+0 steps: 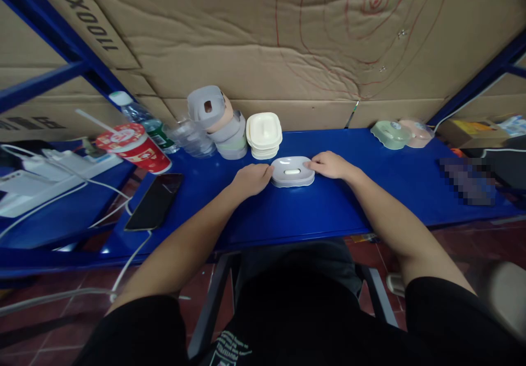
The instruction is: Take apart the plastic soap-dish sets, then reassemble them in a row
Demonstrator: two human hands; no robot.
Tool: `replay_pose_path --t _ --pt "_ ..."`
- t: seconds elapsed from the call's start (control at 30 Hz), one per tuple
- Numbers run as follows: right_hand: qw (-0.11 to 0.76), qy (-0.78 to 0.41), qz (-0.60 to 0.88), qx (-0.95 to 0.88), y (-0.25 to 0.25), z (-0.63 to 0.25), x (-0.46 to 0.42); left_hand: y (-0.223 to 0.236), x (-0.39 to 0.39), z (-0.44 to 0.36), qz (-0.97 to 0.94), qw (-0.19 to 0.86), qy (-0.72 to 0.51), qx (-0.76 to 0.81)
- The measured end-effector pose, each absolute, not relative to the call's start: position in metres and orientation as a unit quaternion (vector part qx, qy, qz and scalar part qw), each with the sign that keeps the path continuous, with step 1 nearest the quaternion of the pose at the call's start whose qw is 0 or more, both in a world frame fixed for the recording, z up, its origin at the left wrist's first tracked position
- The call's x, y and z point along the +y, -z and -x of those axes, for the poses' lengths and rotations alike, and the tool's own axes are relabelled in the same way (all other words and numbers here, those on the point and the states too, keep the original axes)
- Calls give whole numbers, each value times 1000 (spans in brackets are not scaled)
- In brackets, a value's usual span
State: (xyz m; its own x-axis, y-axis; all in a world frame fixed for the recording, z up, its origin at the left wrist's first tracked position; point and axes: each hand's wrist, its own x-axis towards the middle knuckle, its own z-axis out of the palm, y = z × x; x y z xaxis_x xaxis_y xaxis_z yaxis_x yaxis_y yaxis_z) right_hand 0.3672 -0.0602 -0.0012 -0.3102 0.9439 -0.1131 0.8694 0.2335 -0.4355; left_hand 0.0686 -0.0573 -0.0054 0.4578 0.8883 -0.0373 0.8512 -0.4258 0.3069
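A shallow grey plastic dish (283,165), rounded at the corners, lies on the blue table in front of me, with a pale elongated piece or slot at its middle. It looks doubled, with a second grey layer beneath its rim. My left hand (253,180) grips the left end, thumb against the rim. At the opposite end my right hand (330,165) holds the rim between thumb and fingers. Just behind the dish stands a stack of cream square dishes (264,130), the top one with a raised bar. The undersides of the held dish and some fingertips are hidden.
Grey plastic covers (205,108) are piled at the back, beside clear plastic pieces (193,137). Leftward are a bottle (154,130), a red cup (142,149), a phone (155,201) and white cables. Green (391,134) and pink (417,132) cases sit back right. Cardboard (246,43) walls the rear.
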Motion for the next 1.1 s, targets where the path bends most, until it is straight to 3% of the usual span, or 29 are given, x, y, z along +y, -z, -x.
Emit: replay_pose_path --t 0.27,0.33,0.47,0.53,0.83,1.1 --pt "66 -208 579 -786 1 -368 -60 6 -51 -64 -848 162 -95 495" --pt "67 -220 576 -784 1 -369 -61 -2 -47 -54 -832 155 -201 493" --pt "74 -229 561 -792 0 -371 -61 -24 -30 -12 -663 36 -554 503" --pt "80 -229 555 -796 0 -372 -61 -32 -17 15 -572 -14 -634 520" --pt "81 -235 551 -796 -2 -372 -62 -23 13 72 -552 35 -429 714" --pt "85 -241 549 -796 -1 -373 -62 -18 25 82 -540 62 -512 665"
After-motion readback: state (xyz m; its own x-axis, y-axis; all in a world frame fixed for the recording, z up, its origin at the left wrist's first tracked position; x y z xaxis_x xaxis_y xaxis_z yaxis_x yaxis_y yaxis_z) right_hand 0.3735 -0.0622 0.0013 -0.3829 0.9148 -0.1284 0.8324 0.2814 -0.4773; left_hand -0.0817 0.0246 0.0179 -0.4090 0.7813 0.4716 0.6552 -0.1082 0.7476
